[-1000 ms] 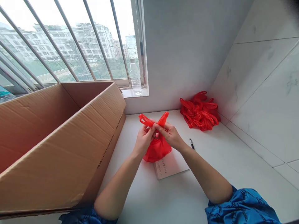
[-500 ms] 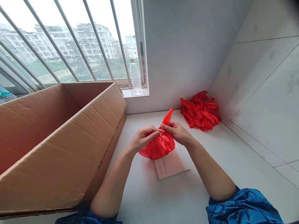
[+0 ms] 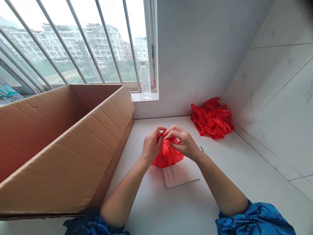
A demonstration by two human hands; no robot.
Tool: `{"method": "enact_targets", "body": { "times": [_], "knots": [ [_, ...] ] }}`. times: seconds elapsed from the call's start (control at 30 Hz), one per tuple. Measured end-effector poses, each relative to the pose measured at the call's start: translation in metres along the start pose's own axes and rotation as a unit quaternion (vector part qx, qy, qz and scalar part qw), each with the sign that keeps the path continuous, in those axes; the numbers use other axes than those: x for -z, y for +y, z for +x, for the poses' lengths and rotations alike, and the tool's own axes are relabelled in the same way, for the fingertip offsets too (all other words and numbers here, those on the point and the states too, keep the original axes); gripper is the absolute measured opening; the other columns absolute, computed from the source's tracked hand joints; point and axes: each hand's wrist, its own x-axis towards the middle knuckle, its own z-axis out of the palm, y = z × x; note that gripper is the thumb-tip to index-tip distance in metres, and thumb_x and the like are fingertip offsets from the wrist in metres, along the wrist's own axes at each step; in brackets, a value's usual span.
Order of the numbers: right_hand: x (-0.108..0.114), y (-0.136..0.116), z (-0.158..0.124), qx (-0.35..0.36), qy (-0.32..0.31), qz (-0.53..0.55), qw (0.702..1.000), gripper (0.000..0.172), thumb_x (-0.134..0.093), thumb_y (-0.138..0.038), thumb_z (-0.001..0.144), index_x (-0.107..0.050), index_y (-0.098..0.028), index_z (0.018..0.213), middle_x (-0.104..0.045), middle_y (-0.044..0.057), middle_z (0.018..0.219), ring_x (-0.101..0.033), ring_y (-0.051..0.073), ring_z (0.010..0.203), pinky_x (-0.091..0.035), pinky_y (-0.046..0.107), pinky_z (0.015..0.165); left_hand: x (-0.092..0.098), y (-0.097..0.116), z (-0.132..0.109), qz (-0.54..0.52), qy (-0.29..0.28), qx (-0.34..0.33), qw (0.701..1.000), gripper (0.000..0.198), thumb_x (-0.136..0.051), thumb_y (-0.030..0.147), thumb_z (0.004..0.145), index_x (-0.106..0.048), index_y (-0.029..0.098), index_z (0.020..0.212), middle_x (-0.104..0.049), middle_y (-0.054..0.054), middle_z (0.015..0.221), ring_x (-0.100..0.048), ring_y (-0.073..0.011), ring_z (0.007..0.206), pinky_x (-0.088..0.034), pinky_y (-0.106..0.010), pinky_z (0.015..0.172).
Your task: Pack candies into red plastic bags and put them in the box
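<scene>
A red plastic bag [image 3: 168, 159] rests partly over a pale book [image 3: 182, 174] on the white surface, its top gathered between my hands. My left hand [image 3: 153, 143] pinches the gathered plastic from the left, fingers curled. From the right, my right hand [image 3: 182, 142] grips the bag's twisted top, thumb and fingers pressed together. A short flap of red plastic hangs down between the two hands. What the bag holds, if anything, is hidden. Printed characters run down the left part of the book.
A large open cardboard box [image 3: 73, 156] stands at my left. Crumpled red plastic bags [image 3: 211, 119] lie in a heap at the back right, by the tiled wall. A clear bottle [image 3: 145, 81] stands on the sill of the barred window. A pen tip [image 3: 201, 149] shows beside my right forearm.
The bag's top, which stuck up between my fingers, is now folded down toward me. Both hands have closed in around it, the left one turning more upright. The view has shifted slightly.
</scene>
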Motion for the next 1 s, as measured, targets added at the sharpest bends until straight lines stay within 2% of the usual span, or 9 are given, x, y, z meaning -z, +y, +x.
{"method": "enact_targets", "body": {
  "times": [0.07,0.17,0.27,0.4,0.53,0.67,0.77,0.87,1.0],
  "knots": [
    [0.004,0.003,0.0,0.012,-0.003,-0.013,1.0,0.023,-0.058,-0.005,0.082,-0.069,-0.024,0.088,-0.063,0.003,0.104,-0.064,0.017,0.093,-0.051,0.029,0.076,0.001,0.001,0.001,-0.07,-0.037,0.018,0.997,0.024,-0.044,0.022,0.093,-0.062,0.024,0.109,-0.062,0.004,0.07,-0.054,-0.0112,0.063,-0.041,-0.023,0.062],
    [0.011,0.006,0.001,0.015,-0.003,-0.036,0.999,0.022,-0.058,-0.005,0.081,-0.068,-0.024,0.087,-0.063,0.003,0.105,-0.064,0.017,0.095,-0.051,0.03,0.077,0.008,0.004,0.003,-0.193,-0.096,0.05,0.975,0.027,-0.052,0.027,0.092,-0.061,0.023,0.117,-0.071,-0.001,0.089,-0.065,-0.0148,0.077,-0.048,-0.025,0.07],
    [0.015,0.005,0.0,0.018,-0.006,-0.051,0.999,0.022,-0.058,-0.005,0.081,-0.067,-0.024,0.087,-0.061,0.003,0.108,-0.064,0.018,0.099,-0.051,0.03,0.079,0.015,0.008,0.004,-0.272,-0.109,0.093,0.952,0.028,-0.061,0.036,0.091,-0.064,0.022,0.115,-0.072,-0.006,0.102,-0.068,-0.0192,0.089,-0.051,-0.029,0.079],
    [0.013,0.001,-0.001,0.033,-0.017,-0.064,0.997,0.022,-0.056,-0.004,0.082,-0.065,-0.023,0.086,-0.06,0.004,0.111,-0.063,0.017,0.098,-0.051,0.029,0.077,0.019,0.011,0.004,-0.296,-0.08,0.138,0.942,0.027,-0.068,0.043,0.087,-0.065,0.021,0.103,-0.073,-0.006,0.095,-0.069,-0.0203,0.084,-0.053,-0.031,0.075],
    [0.011,0.001,-0.001,0.037,-0.035,-0.077,0.996,0.025,-0.054,-0.001,0.08,-0.064,-0.023,0.087,-0.062,0.003,0.109,-0.062,0.016,0.093,-0.05,0.028,0.074,0.017,0.011,0.004,-0.328,-0.041,0.133,0.934,0.023,-0.074,0.028,0.082,-0.061,0.021,0.1,-0.07,-0.002,0.09,-0.067,-0.0161,0.08,-0.052,-0.028,0.074],
    [0.011,0.002,-0.002,0.018,-0.037,-0.096,0.995,0.028,-0.053,0.001,0.078,-0.064,-0.024,0.088,-0.064,0.002,0.105,-0.064,0.015,0.086,-0.047,0.027,0.069,0.014,0.01,0.006,-0.43,0.007,0.158,0.889,0.036,-0.074,0.012,0.073,-0.06,0.023,0.104,-0.067,0.001,0.093,-0.066,-0.0141,0.084,-0.053,-0.027,0.076],
    [0.012,0.001,-0.001,0.007,-0.034,-0.108,0.994,0.027,-0.054,0.0,0.077,-0.064,-0.023,0.087,-0.065,0.002,0.103,-0.064,0.015,0.085,-0.047,0.027,0.07,0.015,0.01,0.008,-0.474,0.024,0.167,0.864,0.043,-0.079,0.01,0.068,-0.062,0.024,0.105,-0.066,0.001,0.093,-0.067,-0.0151,0.091,-0.054,-0.028,0.081],
    [0.016,-0.001,-0.001,-0.001,-0.032,-0.106,0.994,0.027,-0.054,-0.001,0.078,-0.065,-0.023,0.087,-0.066,0.002,0.106,-0.064,0.016,0.09,-0.047,0.027,0.071,0.019,0.011,0.009,-0.464,0.006,0.158,0.872,0.041,-0.082,0.019,0.071,-0.064,0.023,0.108,-0.068,-0.001,0.094,-0.069,-0.0172,0.092,-0.055,-0.031,0.083],
    [0.027,-0.005,-0.001,-0.009,-0.042,-0.094,0.995,0.024,-0.058,-0.005,0.081,-0.07,-0.024,0.088,-0.065,0.004,0.112,-0.064,0.018,0.097,-0.046,0.026,0.067,0.024,0.009,0.011,-0.384,0.035,0.128,0.914,0.033,-0.083,0.03,0.075,-0.067,0.02,0.102,-0.072,-0.003,0.095,-0.072,-0.018,0.084,-0.055,-0.034,0.085]
  ]
}}
